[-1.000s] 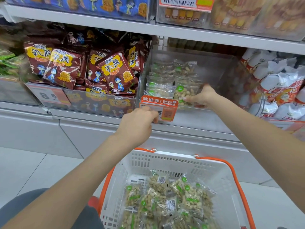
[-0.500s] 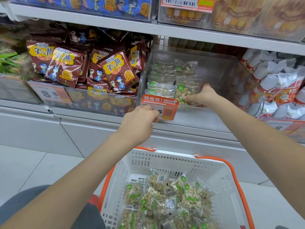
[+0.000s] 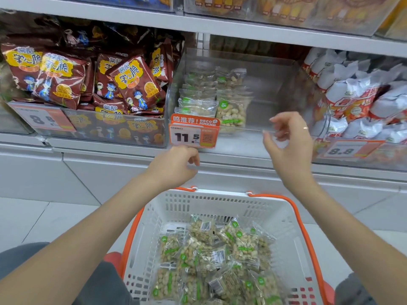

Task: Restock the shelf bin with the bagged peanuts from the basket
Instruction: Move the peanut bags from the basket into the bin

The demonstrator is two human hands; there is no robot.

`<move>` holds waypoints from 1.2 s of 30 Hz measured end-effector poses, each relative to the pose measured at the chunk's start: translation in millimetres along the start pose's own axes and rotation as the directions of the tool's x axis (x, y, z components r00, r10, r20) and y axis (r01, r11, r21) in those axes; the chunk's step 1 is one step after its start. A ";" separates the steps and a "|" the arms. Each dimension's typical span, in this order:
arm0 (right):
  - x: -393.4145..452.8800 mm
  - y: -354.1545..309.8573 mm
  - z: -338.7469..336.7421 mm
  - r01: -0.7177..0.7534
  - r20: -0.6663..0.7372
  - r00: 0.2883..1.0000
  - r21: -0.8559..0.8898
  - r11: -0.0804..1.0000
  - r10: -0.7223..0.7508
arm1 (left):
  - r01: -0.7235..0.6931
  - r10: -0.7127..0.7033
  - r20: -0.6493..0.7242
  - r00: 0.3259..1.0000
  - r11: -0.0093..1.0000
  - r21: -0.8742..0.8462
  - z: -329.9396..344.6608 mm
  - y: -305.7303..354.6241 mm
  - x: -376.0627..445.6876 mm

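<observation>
Nearest, the basket [image 3: 284, 219] holds a heap of peanut bags [image 3: 211, 260], below both hands. Left hand [image 3: 174, 166] is curled just under the price tag [image 3: 193, 135]; whether it pinches the tag cannot be told. Right hand [image 3: 288, 142] hangs open and empty before the bin [image 3: 275, 84]. Farther in, more peanut bags stand in rows at the bin's left side.

A white basket [image 3: 220, 208] with orange handles at lower centre holds clear, green-labelled peanut bags [image 3: 220, 258], an orange-and-white price tag [image 3: 193, 134] hangs mid-frame, maroon snack packs [image 3: 132, 82] with yellow labels fill the upper left, and white-and-red bags [image 3: 356, 100] sit at right.
</observation>
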State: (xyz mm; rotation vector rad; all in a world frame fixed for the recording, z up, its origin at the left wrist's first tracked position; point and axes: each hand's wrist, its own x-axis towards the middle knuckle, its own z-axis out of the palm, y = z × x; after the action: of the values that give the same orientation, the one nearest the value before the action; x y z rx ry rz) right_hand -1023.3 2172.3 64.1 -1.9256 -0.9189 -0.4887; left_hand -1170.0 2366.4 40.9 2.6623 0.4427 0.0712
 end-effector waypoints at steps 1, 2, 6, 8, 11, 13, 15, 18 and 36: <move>-22.9 7.0 0.6 0.007 0.041 0.999 -0.004 1.000 -0.007 | 0.012 -0.012 0.031 0.999 1.000 -0.002 8.2 -0.3 0.0; -45.3 17.9 3.0 -0.033 0.104 0.994 -0.006 0.999 0.034 | 0.028 -0.028 0.073 0.997 1.000 0.005 17.8 -1.6 -0.4; -124.4 74.9 15.9 -0.258 0.393 0.871 -0.148 0.955 0.296 | 0.075 -0.092 0.287 0.953 0.995 0.069 64.1 -17.7 -3.3; -151.8 102.9 20.9 -0.301 0.525 0.748 -0.277 0.913 0.406 | 0.105 -0.137 0.392 0.910 0.989 0.103 89.2 -29.7 -6.5; -183.4 130.2 29.5 -0.369 0.633 0.508 -0.453 0.811 0.585 | 0.178 -0.239 0.499 0.833 0.970 0.167 130.3 -48.0 -15.5; -202.0 141.1 36.1 -0.465 0.610 0.357 -0.541 0.701 0.707 | 0.265 -0.291 0.517 0.805 0.956 0.126 160.3 -58.8 -22.6; -218.4 148.0 42.4 -0.587 0.555 0.233 -0.574 0.570 0.799 | 0.342 -0.338 0.544 0.768 0.934 0.098 186.9 -64.7 -28.9; -240.0 156.1 52.3 -0.661 0.522 0.141 -0.583 0.473 0.841 | 0.448 -0.422 0.593 0.686 0.887 0.112 215.5 -71.5 -34.5; -251.2 146.8 80.5 -0.827 0.537 0.100 -0.423 0.370 0.838 | 0.802 -0.561 0.608 0.562 0.550 -0.234 254.6 -80.8 -39.1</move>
State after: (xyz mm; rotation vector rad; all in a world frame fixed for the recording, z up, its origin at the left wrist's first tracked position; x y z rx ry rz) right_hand -1075.0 2096.9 -223.6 -2.2872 -0.0130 1.0438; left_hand -1200.6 2317.5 -222.8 1.7150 1.1322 -0.6262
